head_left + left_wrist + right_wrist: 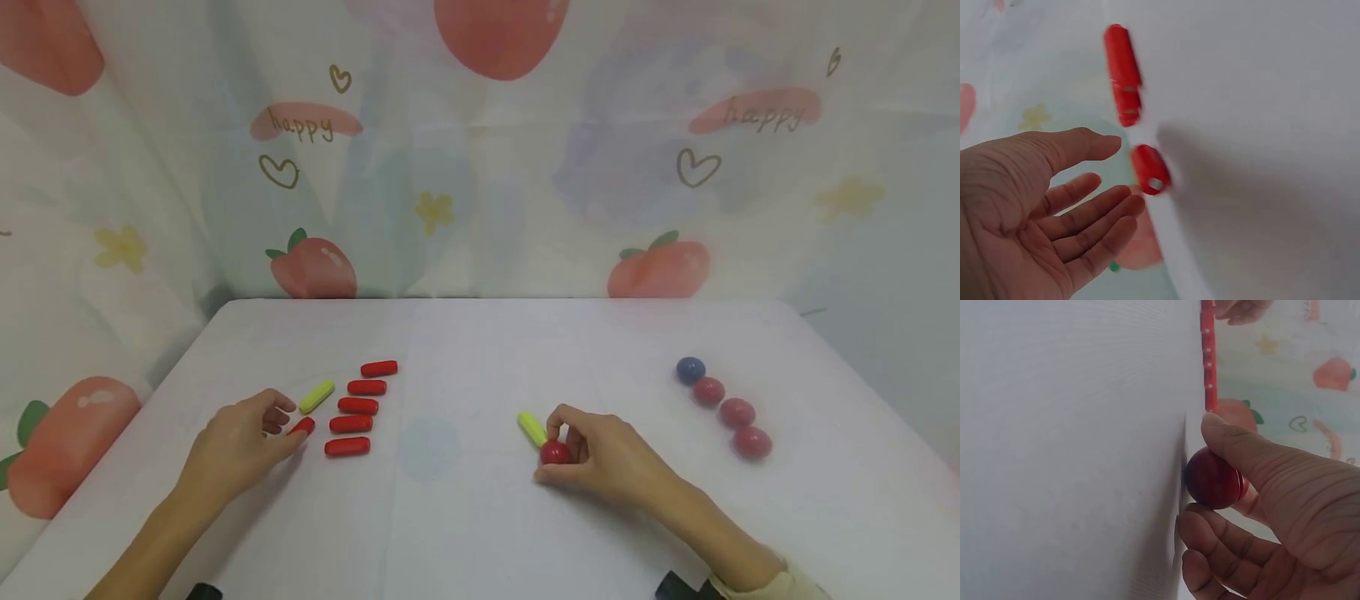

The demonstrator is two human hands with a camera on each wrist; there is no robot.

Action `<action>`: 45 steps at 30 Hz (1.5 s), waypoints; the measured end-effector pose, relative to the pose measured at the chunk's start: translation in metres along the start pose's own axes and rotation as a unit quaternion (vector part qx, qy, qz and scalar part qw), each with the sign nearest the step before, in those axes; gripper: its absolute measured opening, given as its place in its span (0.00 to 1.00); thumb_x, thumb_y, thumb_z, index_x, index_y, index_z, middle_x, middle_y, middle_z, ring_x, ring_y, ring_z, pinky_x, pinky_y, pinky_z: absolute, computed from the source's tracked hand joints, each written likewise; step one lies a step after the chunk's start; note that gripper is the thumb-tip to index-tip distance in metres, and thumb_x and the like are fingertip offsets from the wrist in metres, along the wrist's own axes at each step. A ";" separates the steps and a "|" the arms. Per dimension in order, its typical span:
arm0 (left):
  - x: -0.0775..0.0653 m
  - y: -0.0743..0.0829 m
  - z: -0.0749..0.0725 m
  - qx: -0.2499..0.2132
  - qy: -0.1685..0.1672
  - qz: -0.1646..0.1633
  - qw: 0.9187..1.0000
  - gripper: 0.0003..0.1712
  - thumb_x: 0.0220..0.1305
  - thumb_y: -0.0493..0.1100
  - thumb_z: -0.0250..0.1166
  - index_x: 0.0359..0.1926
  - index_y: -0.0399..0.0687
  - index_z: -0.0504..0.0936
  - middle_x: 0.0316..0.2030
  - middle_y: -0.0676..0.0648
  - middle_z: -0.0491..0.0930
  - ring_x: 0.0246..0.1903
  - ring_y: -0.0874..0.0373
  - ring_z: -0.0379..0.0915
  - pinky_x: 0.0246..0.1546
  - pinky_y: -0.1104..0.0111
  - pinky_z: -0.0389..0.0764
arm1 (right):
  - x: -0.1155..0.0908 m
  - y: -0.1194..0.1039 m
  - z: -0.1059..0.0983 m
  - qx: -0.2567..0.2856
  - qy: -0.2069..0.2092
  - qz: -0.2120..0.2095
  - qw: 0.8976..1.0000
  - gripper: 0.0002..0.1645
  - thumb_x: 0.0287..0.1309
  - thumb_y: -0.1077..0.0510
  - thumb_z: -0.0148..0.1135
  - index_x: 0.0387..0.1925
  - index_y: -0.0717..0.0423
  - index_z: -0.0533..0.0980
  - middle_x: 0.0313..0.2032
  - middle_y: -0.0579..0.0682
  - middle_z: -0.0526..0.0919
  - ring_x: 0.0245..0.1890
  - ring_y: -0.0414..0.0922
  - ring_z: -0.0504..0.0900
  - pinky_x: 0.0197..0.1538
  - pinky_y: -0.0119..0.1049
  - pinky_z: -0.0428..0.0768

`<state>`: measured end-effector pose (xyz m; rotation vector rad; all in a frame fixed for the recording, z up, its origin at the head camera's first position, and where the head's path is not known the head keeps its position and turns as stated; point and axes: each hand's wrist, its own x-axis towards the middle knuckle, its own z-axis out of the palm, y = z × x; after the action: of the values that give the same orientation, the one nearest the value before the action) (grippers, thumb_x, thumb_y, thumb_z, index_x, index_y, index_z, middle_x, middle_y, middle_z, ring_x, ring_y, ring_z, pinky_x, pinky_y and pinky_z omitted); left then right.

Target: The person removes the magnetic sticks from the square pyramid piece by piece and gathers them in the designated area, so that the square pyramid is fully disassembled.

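My right hand (611,454) pinches a glossy red ball (555,452) between thumb and fingers, low over the white table; the right wrist view shows the red ball (1215,478) close to the surface. Just behind it lies a yellow-green stick (532,428). On the left, my left hand (236,442) hovers with thumb and fingers apart around a short red stick (302,426). In the left wrist view that red stick (1150,170) sits beyond the fingertips; whether any finger touches it, I cannot tell. Another yellow-green stick (317,397) lies beyond this hand.
Several red sticks (351,424) form a slanting column right of my left hand. At the right, a blue ball (691,370) and 3 red balls (737,412) make a diagonal line. A printed curtain (480,183) hangs behind the white table (465,533).
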<state>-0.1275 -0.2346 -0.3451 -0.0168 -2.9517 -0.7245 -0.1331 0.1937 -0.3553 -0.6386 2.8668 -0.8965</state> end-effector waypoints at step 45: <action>0.010 0.159 0.100 -0.280 -0.093 0.273 0.916 0.10 0.59 0.35 0.75 0.41 0.43 0.86 0.34 0.50 0.87 0.32 0.64 0.77 0.38 0.71 0.82 | 0.000 0.002 -0.007 0.112 0.049 -0.140 0.983 0.27 0.48 0.69 0.75 0.48 0.43 0.80 0.37 0.34 0.84 0.33 0.37 0.82 0.43 0.33 0.84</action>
<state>-0.1412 -0.0475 -0.3593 -0.9501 -2.5571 -1.4738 -0.1349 0.1994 -0.3504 -1.0124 2.7414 -1.3018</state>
